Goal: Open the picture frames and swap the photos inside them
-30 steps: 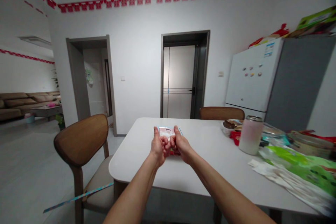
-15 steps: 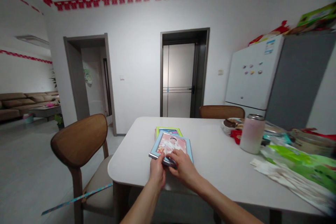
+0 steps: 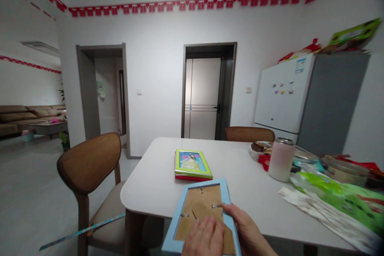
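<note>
A light blue picture frame (image 3: 196, 204) is held low in front of me, its brown backing board and small metal clips facing up. My right hand (image 3: 247, 228) grips its right edge, thumb against the border and the other fingers hidden underneath. Across the lower part of the backing lies my left hand (image 3: 204, 238), fingers close together and laid on the board; its thumb is out of sight. Just beyond, a green picture frame (image 3: 193, 164) with a photo of a figure in a pale dress rests on a red frame (image 3: 190, 177) on the white table (image 3: 156, 176).
To the right stand a pink-white tumbler (image 3: 282, 160), a green plastic package (image 3: 345, 196) and a white cloth (image 3: 315, 212). A wooden chair (image 3: 93, 160) is at the left, with a patterned strip (image 3: 82, 230) across its seat. Another chair (image 3: 250, 134) backs the far side.
The blue frame has been turned over from photo side to back and brought closer, off the stack. My left hand has shifted onto its backing, my right to its edge.
</note>
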Tool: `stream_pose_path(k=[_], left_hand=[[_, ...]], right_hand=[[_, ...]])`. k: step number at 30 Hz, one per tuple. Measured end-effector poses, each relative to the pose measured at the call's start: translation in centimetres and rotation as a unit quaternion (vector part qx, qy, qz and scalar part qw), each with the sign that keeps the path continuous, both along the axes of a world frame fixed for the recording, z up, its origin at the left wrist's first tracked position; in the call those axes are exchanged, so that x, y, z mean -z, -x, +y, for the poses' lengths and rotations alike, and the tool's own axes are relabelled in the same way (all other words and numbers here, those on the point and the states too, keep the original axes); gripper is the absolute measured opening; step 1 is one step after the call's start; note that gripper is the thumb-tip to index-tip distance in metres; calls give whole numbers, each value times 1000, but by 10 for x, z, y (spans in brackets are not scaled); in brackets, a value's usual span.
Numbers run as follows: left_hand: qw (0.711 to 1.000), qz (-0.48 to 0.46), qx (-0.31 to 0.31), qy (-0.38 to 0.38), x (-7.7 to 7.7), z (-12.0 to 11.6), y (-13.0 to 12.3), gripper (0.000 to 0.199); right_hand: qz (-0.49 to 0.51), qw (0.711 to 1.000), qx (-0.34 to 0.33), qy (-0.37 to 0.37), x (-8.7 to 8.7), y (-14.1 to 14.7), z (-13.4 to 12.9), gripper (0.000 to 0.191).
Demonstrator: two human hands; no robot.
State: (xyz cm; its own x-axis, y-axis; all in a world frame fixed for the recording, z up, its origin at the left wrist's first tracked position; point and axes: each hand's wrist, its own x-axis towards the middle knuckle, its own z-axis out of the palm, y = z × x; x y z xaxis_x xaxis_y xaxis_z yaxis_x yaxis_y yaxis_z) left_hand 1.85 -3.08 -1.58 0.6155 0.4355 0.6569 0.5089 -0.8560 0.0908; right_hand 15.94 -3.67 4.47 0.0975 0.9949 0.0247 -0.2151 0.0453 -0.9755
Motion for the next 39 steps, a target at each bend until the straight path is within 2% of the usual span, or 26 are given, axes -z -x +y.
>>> stream_pose_path(k=[1,3,5,7,9,11,13,15,18,22,24,26,29,34,36,39], left_hand=[[998,-14,-51,-25,11,2,-5,48],[991,-34,-106,-75,27,6,-15,41],[987,-29,-113,-113,34,11,-22,34],[985,-4,-107,-132,37,16,-25,31],[985,30,-111,-128,37,21,-29,31],[986,64,-115,-98,37,22,-34,31],[989,91,-112,-34,35,21,-40,34],[988,93,-105,63,29,17,-46,37],[975,72,-78,194,16,13,-48,41],[967,81,-34,239,-7,15,-18,61],[957,70,-58,275,-17,20,6,71],[941,62,-120,311,-21,25,27,82],[936,61,-122,325,-19,31,44,84],[940,33,-107,322,-9,31,49,74],[939,24,-106,326,-8,31,50,71],[939,13,-103,328,-6,33,52,64]], right_hand=[[-7,1000,-6,10,6,-3,4,41],[-37,999,-16,16,17,-10,15,35],[-100,995,-18,11,25,-18,28,33],[-209,978,1,3,31,-25,42,32],[-346,937,34,-16,36,-31,53,31],[-461,885,60,-36,40,-35,60,32],[-536,840,73,-46,43,-36,65,33],[-584,806,82,-55,45,-35,67,35],[-619,778,85,-63,45,-34,70,35],[-640,762,72,-58,43,-32,71,27],[-650,755,71,-52,41,-29,71,25],[-666,741,76,-46,40,-27,70,25],[-695,713,85,-40,38,-25,71,25],[-732,672,94,-48,33,-20,78,25],[-727,676,93,-78,32,-13,86,25],[-702,702,71,-102,35,4,105,26]])
